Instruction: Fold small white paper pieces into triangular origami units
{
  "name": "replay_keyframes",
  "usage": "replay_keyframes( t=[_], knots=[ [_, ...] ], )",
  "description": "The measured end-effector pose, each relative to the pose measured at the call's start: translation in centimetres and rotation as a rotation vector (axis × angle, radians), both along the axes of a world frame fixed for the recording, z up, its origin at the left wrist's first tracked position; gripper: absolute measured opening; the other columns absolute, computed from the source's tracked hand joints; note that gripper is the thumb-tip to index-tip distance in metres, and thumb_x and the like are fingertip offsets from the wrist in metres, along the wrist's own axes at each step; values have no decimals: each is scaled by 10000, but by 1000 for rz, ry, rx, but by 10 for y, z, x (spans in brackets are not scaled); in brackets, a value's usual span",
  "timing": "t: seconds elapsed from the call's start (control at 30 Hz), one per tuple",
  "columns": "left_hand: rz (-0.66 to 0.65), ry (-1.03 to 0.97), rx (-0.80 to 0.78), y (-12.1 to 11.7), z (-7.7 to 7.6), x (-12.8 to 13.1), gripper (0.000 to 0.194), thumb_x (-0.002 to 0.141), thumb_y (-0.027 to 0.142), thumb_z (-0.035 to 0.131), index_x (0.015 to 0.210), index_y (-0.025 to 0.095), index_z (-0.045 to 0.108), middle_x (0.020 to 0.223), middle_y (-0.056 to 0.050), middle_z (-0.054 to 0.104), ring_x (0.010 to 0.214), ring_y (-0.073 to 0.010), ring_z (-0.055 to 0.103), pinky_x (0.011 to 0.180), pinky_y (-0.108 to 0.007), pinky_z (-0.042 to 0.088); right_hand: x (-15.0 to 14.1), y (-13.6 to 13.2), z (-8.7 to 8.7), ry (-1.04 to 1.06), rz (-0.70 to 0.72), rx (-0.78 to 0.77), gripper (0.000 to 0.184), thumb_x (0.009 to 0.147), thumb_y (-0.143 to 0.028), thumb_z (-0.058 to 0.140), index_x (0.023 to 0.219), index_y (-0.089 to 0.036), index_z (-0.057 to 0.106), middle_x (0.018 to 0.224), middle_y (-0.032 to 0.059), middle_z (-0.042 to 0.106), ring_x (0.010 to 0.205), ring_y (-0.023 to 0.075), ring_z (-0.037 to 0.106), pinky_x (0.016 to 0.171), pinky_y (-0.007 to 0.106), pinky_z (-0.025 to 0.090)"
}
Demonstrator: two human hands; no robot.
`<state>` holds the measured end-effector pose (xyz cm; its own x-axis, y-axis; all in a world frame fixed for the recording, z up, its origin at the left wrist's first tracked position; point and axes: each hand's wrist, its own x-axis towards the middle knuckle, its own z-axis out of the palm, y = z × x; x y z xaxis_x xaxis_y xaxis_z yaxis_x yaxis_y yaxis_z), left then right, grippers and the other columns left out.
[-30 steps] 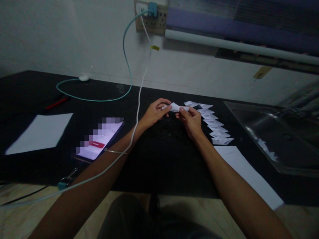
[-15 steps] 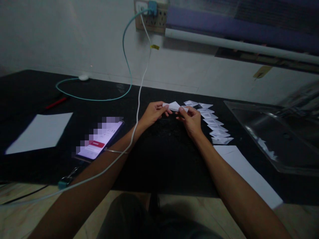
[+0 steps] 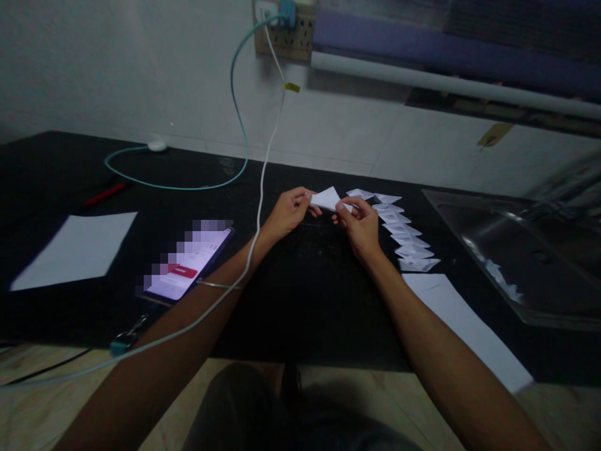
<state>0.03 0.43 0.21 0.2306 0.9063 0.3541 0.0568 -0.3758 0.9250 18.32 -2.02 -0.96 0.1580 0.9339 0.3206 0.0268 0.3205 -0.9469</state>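
Between my two hands is a small folded piece of white paper (image 3: 327,198) with a pointed top, held above the dark counter. My left hand (image 3: 290,212) pinches its left end between thumb and fingers. At the right end, my right hand (image 3: 359,224) grips it the same way, thumb on the near side. Just beyond my right hand lies a row of several folded paper boats (image 3: 404,229), overlapping one another. Below that row, a stack of white paper (image 3: 462,322) is partly covered by my right forearm.
A lit phone (image 3: 188,263) lies left of my left forearm, and a white sheet (image 3: 77,250) farther left. A white cable (image 3: 263,188) runs down across my left arm from the wall socket (image 3: 284,34). On the right is a steel sink (image 3: 516,250). A red pen-like object (image 3: 106,194) lies at left.
The folded paper has tilted and shows more of its pointed face. My left hand has shifted slightly on its end; my right hand stays nearly in place.
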Motion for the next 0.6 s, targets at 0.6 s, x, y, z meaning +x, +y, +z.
replay_keyframes(
  t=[0.6],
  knots=[
    [-189, 48, -127, 0, -4, 3, 271, 914, 425, 701, 882, 157, 677, 634, -23, 689, 537, -104, 622, 476, -198, 414, 0, -1, 1, 9, 8, -45, 411, 708, -555, 820, 851, -266, 565, 639, -21, 691, 600, 174, 688, 651, 334, 588]
  ],
)
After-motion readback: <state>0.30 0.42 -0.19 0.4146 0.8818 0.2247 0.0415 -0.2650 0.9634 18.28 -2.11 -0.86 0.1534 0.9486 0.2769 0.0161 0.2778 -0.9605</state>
